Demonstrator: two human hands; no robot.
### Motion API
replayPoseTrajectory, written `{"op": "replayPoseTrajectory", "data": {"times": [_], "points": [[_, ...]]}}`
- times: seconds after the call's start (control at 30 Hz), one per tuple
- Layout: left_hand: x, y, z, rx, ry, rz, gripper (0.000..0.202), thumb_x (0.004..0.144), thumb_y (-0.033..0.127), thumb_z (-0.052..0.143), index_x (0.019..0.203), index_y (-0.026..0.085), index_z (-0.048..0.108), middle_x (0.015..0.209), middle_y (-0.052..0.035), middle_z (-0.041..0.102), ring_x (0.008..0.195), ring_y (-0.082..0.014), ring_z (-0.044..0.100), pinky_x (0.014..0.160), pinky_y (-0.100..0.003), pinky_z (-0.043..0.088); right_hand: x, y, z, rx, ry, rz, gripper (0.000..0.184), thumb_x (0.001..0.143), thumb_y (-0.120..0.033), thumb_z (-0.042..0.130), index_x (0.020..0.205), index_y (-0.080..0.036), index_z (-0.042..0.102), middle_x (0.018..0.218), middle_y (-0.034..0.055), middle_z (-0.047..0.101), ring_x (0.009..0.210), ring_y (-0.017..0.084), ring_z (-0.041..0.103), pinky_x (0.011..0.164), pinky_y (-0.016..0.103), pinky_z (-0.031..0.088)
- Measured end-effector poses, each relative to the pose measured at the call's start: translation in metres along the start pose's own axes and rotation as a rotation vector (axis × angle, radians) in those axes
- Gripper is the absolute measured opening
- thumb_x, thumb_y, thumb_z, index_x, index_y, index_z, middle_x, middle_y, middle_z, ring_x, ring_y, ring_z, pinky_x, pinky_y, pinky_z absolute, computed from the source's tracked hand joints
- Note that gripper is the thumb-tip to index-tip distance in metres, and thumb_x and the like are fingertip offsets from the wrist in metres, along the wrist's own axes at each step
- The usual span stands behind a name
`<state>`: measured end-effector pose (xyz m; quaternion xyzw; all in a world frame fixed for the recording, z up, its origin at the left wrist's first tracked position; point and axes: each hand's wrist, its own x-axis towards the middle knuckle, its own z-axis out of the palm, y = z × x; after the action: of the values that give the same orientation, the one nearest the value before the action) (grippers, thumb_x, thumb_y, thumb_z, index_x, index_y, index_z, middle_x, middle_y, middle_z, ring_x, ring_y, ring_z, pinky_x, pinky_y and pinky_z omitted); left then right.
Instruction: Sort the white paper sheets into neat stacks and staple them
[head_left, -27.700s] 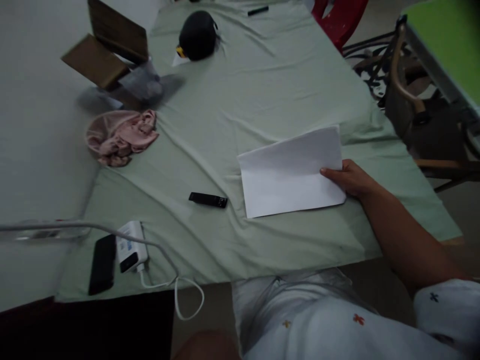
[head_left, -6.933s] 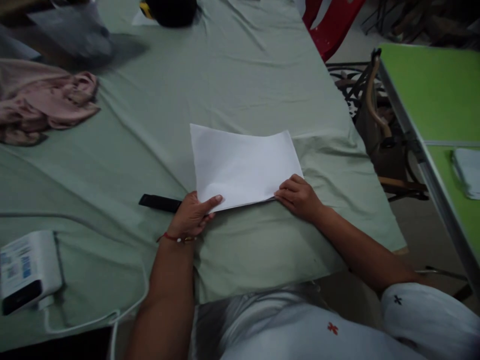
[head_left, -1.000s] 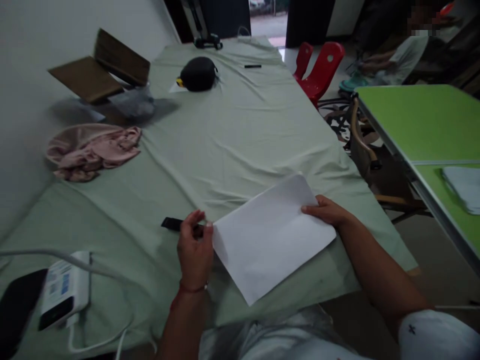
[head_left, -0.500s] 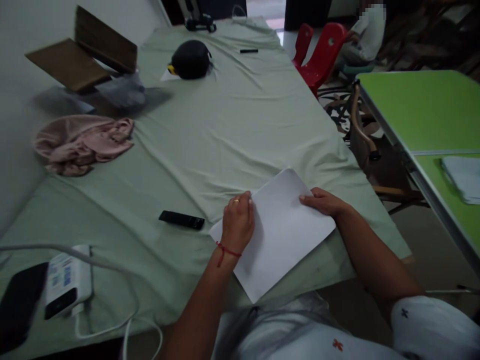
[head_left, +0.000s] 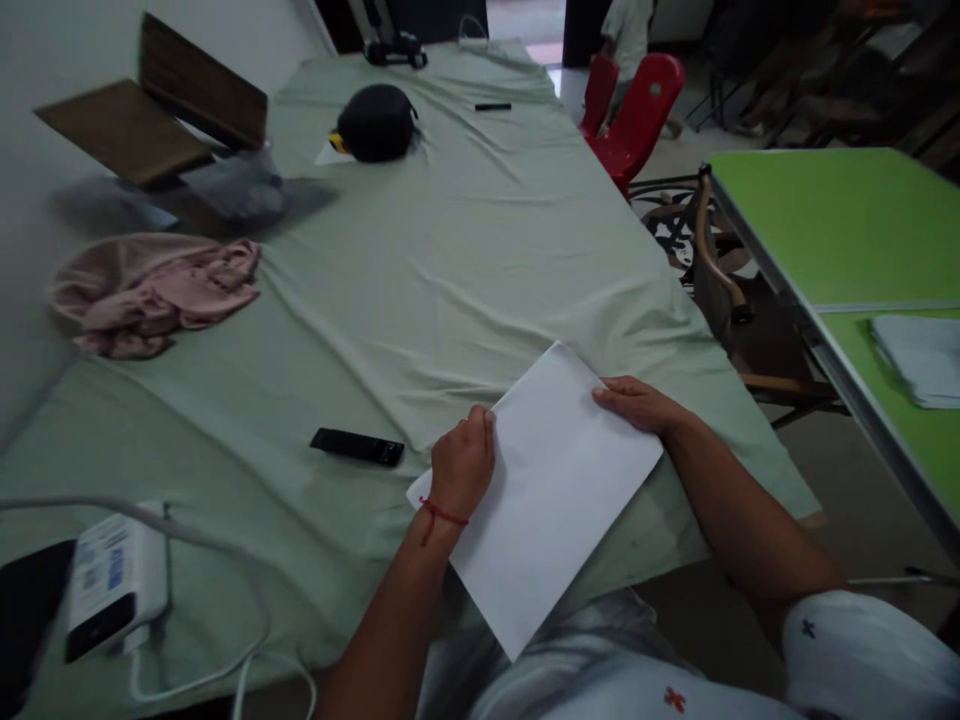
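Observation:
White paper [head_left: 559, 485], a sheet or thin stack, lies tilted at the near edge of the cloth-covered table, one corner jutting over the edge toward my lap. My left hand [head_left: 463, 462], with a red string on its wrist, is closed on the paper's left side, fingers curled over the edge. On the opposite side my right hand [head_left: 637, 402] pinches the paper, thumb on top and fingers hidden beneath. Left of the paper rests a narrow black object [head_left: 358, 446], perhaps a box cutter or small remote.
A pale green cloth [head_left: 480, 260] covers the table. On it are a pink cloth [head_left: 161, 295], a black case [head_left: 377, 123], a cardboard box [head_left: 124, 130] and a white power bank [head_left: 120, 575] with cables. A green table [head_left: 840, 220], red chairs [head_left: 637, 105] and a person [head_left: 628, 35] are beyond.
The paper has turned slightly and its near corner has come closer to my body. My left hand has moved down and left with it. The person in the background has moved left.

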<state>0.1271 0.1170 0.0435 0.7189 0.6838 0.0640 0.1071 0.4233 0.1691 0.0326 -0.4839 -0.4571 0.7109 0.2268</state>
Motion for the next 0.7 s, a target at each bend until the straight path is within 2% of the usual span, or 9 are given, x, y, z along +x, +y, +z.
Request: {"op": "replayPoseTrajectory", "data": {"times": [0.13, 0.27, 0.3, 0.37, 0.43, 0.5, 0.6, 0.7], "points": [[-0.002, -0.002, 0.0, -0.065, -0.003, 0.057, 0.032, 0.112, 0.032, 0.029, 0.101, 0.022, 0.057, 0.084, -0.0075, 0.071, 0.077, -0.0247, 0.07, 0.065, -0.032, 0.037, -0.003, -0.006, 0.001, -0.054, -0.025, -0.01, 0.052, 0.082, -0.067, 0.078, 0.103, -0.02, 0.076, 0.093, 0.0049, 0.079, 0.071, 0.017, 0.07, 0.062, 0.025, 0.055], [-0.003, -0.003, 0.0, -0.064, -0.031, 0.029, 0.031, 0.112, 0.032, 0.029, 0.101, 0.022, 0.057, 0.085, -0.0075, 0.071, 0.078, -0.0252, 0.07, 0.065, -0.032, 0.035, -0.003, -0.008, -0.002, -0.197, -0.032, -0.069, 0.047, 0.09, -0.062, 0.069, 0.11, -0.019, 0.074, 0.099, 0.0071, 0.078, 0.081, 0.02, 0.071, 0.071, 0.031, 0.058], [-0.003, -0.003, 0.0, -0.057, -0.034, 0.021, 0.031, 0.112, 0.031, 0.029, 0.101, 0.022, 0.057, 0.085, -0.0077, 0.072, 0.078, -0.0254, 0.07, 0.066, -0.033, 0.035, -0.001, -0.009, -0.002, -0.293, 0.015, -0.121, 0.045, 0.092, -0.058, 0.067, 0.112, -0.018, 0.073, 0.099, 0.0077, 0.077, 0.083, 0.022, 0.071, 0.075, 0.034, 0.059], [-0.004, -0.004, 0.001, -0.038, -0.038, 0.019, 0.032, 0.112, 0.031, 0.029, 0.102, 0.022, 0.057, 0.086, -0.0081, 0.072, 0.077, -0.0256, 0.07, 0.066, -0.033, 0.035, 0.003, -0.012, -0.001, -0.522, 0.191, -0.277, 0.042, 0.095, -0.047, 0.063, 0.123, -0.017, 0.07, 0.104, 0.0094, 0.076, 0.089, 0.024, 0.071, 0.084, 0.04, 0.06], [-0.004, -0.004, 0.001, -0.015, -0.047, 0.03, 0.031, 0.112, 0.031, 0.029, 0.101, 0.022, 0.057, 0.086, -0.0079, 0.073, 0.076, -0.0252, 0.07, 0.065, -0.033, 0.034, 0.009, -0.018, 0.004, -0.736, 0.377, -0.469, 0.046, 0.097, -0.037, 0.06, 0.138, -0.019, 0.063, 0.122, 0.0133, 0.073, 0.106, 0.027, 0.071, 0.097, 0.046, 0.058], [-0.004, -0.003, 0.0, 0.001, -0.051, 0.047, 0.031, 0.112, 0.032, 0.03, 0.1, 0.022, 0.057, 0.085, -0.0073, 0.073, 0.076, -0.0245, 0.07, 0.064, -0.033, 0.033, 0.015, -0.026, 0.012, -0.922, 0.446, -0.656, 0.049, 0.099, -0.033, 0.057, 0.147, -0.023, 0.058, 0.147, 0.0157, 0.062, 0.132, 0.031, 0.061, 0.11, 0.052, 0.051], [-0.003, -0.001, -0.002, -0.002, -0.022, 0.074, 0.03, 0.111, 0.032, 0.031, 0.098, 0.023, 0.056, 0.085, -0.0072, 0.072, 0.076, -0.0239, 0.069, 0.064, -0.032, 0.034, 0.024, -0.038, 0.021, -1.168, 0.38, -0.795, 0.041, 0.103, -0.034, 0.055, 0.141, -0.024, 0.066, 0.163, 0.014, 0.048, 0.151, 0.034, 0.042, 0.123, 0.058, 0.038], [-0.002, -0.003, 0.0, -0.018, 0.016, 0.088, 0.031, 0.111, 0.034, 0.031, 0.096, 0.023, 0.056, 0.084, -0.0076, 0.071, 0.075, -0.0238, 0.069, 0.064, -0.032, 0.034, 0.03, -0.043, 0.022, -1.241, 0.285, -0.772, 0.036, 0.105, -0.035, 0.051, 0.129, -0.022, 0.074, 0.159, 0.015, 0.053, 0.15, 0.035, 0.043, 0.123, 0.058, 0.038]]}}
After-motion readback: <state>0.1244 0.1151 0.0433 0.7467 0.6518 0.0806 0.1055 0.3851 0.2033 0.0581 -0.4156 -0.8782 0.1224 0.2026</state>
